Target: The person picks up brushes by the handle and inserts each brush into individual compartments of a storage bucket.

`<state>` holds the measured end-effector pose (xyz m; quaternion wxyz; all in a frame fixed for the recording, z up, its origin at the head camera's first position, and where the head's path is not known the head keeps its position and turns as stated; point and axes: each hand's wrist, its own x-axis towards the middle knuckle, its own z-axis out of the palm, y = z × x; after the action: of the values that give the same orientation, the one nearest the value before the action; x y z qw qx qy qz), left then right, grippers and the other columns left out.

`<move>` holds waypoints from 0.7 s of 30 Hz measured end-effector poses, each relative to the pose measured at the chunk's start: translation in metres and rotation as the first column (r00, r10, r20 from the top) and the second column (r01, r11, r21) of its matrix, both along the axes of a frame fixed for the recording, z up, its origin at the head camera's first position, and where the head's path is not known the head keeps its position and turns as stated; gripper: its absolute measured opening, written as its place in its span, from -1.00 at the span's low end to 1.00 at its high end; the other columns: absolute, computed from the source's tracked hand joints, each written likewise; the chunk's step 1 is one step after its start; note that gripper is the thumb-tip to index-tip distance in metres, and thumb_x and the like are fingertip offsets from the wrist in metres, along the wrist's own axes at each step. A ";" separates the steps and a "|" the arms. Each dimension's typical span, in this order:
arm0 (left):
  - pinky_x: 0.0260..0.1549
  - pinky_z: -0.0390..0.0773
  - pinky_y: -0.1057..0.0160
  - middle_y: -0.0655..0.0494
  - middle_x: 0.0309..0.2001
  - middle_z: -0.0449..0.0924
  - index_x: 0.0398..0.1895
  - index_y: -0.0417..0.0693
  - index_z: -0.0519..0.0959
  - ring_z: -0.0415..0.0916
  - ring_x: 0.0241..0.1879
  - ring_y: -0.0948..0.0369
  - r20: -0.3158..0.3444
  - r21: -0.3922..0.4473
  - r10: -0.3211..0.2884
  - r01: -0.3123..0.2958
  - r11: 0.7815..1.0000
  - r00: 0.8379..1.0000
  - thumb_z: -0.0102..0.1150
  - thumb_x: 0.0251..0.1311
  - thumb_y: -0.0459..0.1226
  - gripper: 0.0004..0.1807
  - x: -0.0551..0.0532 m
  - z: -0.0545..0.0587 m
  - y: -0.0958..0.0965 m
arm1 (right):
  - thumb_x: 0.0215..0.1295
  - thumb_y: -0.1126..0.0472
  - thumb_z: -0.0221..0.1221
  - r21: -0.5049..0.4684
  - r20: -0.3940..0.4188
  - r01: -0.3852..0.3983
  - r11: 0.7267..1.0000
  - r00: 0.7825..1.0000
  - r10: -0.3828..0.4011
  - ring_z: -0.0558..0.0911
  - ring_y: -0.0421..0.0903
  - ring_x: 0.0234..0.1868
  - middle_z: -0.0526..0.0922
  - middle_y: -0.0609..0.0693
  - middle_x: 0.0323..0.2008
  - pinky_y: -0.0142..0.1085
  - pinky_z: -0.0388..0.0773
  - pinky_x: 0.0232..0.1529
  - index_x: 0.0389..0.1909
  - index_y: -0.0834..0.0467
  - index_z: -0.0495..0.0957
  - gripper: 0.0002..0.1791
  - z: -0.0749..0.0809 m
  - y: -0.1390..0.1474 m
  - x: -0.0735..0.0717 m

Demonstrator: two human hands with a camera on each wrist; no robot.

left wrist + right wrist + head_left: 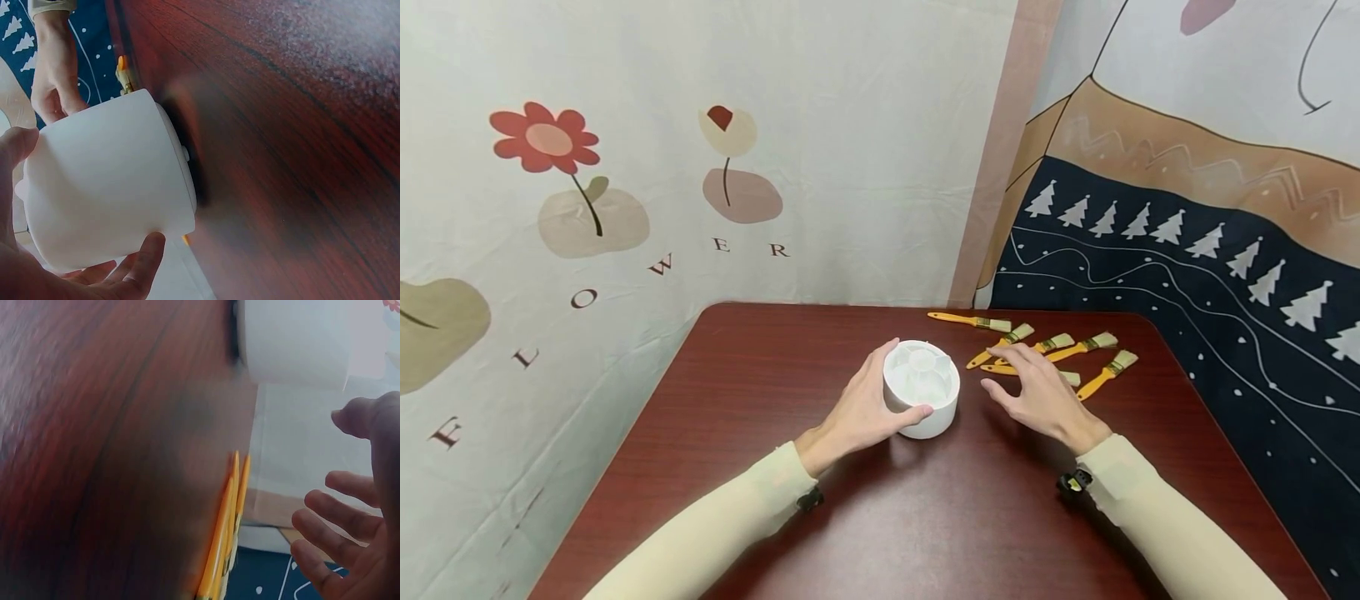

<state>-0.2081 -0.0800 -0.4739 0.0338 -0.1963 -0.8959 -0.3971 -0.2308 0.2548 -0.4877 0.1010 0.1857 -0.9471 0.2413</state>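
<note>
In the left wrist view, we lose the fingertips of the right hand (57, 75) behind the cup (109, 181). In the right wrist view, the top edge cuts the cup, the bottom edge the brushes (216, 544); the table (81, 456) looks blurred.

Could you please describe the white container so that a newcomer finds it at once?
Start from the dark red table and find the person's left hand. It grips the container, open at the top and divided inside. Unlike the yellow-handled brushes nearby, it is white, round and hollow.
</note>
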 end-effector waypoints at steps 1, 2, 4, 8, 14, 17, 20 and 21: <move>0.65 0.54 -0.21 -0.04 0.78 0.35 0.90 0.01 0.14 0.47 0.70 -0.08 0.001 0.000 0.000 0.000 1.000 1.000 0.72 0.23 0.16 0.31 0.000 0.000 0.000 | 0.57 -0.10 0.48 0.011 0.006 0.002 1.000 1.000 -0.002 0.67 0.36 0.50 0.66 0.25 0.52 0.43 0.65 0.49 0.59 0.13 0.61 -0.28 0.000 0.002 -0.001; 0.65 0.54 -0.21 -0.04 0.79 0.34 0.90 0.01 0.14 0.47 0.70 -0.08 0.002 -0.001 0.000 0.000 1.000 1.000 0.72 0.23 0.16 0.32 0.000 0.000 0.000 | 0.57 -0.09 0.48 0.021 0.012 0.003 1.000 1.000 -0.004 0.67 0.36 0.49 0.66 0.25 0.52 0.43 0.65 0.48 0.59 0.13 0.61 -0.29 -0.001 0.003 -0.002; 0.65 0.54 -0.21 -0.03 0.79 0.34 0.90 -0.01 0.14 0.47 0.70 -0.08 -0.001 -0.001 0.001 -0.001 1.000 1.000 0.72 0.22 0.17 0.32 0.000 0.000 0.000 | 0.58 -0.10 0.48 0.042 0.017 0.008 0.999 1.000 -0.009 0.67 0.38 0.48 0.66 0.27 0.51 0.44 0.65 0.48 0.59 0.14 0.61 -0.28 -0.001 0.007 -0.004; 0.64 0.54 -0.21 -0.04 0.78 0.36 0.90 -0.02 0.15 0.48 0.69 -0.09 -0.005 -0.004 0.002 -0.002 1.000 1.000 0.73 0.21 0.18 0.33 0.000 -0.001 0.000 | 0.57 -0.08 0.49 0.073 0.018 0.014 0.997 1.000 -0.016 0.68 0.40 0.46 0.67 0.29 0.49 0.45 0.64 0.48 0.56 0.17 0.62 -0.30 -0.002 0.013 -0.007; 0.64 0.55 -0.22 -0.06 0.76 0.37 0.89 -0.02 0.15 0.49 0.68 -0.10 -0.007 -0.006 0.002 -0.002 1.000 1.000 0.72 0.21 0.18 0.32 0.000 0.000 0.000 | 0.56 -0.05 0.48 0.117 0.014 0.013 0.993 1.000 -0.015 0.69 0.41 0.43 0.69 0.33 0.47 0.44 0.63 0.49 0.52 0.21 0.66 -0.33 -0.003 0.024 -0.010; 0.64 0.54 -0.22 -0.06 0.76 0.37 0.89 0.00 0.15 0.49 0.68 -0.10 -0.006 -0.006 -0.001 0.001 1.000 1.000 0.72 0.22 0.17 0.31 0.001 0.001 0.000 | 0.56 -0.04 0.48 0.139 0.017 0.013 0.990 1.000 -0.015 0.71 0.40 0.43 0.70 0.33 0.47 0.41 0.64 0.49 0.53 0.22 0.65 -0.32 -0.004 0.030 -0.013; 0.64 0.54 -0.22 -0.06 0.76 0.37 0.89 0.00 0.15 0.49 0.68 -0.10 -0.008 -0.003 -0.002 0.002 1.000 1.000 0.72 0.22 0.17 0.31 0.001 0.001 0.000 | 0.56 -0.03 0.48 0.161 0.019 0.010 0.987 1.000 -0.013 0.71 0.39 0.41 0.70 0.34 0.46 0.41 0.65 0.48 0.54 0.23 0.64 -0.32 -0.006 0.035 -0.016; 0.64 0.54 -0.22 -0.06 0.76 0.37 0.89 0.00 0.15 0.49 0.68 -0.10 -0.008 -0.003 -0.002 0.002 1.000 1.000 0.72 0.22 0.17 0.31 0.001 0.001 0.000 | 0.55 -0.04 0.48 0.167 0.019 0.010 0.986 1.000 -0.013 0.71 0.39 0.41 0.70 0.34 0.46 0.40 0.65 0.48 0.54 0.23 0.64 -0.31 -0.006 0.037 -0.017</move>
<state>-0.2069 -0.0801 -0.4729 0.0366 -0.1988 -0.8961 -0.3952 -0.2473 0.2914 -0.4941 0.0771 0.1855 -0.9661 0.1625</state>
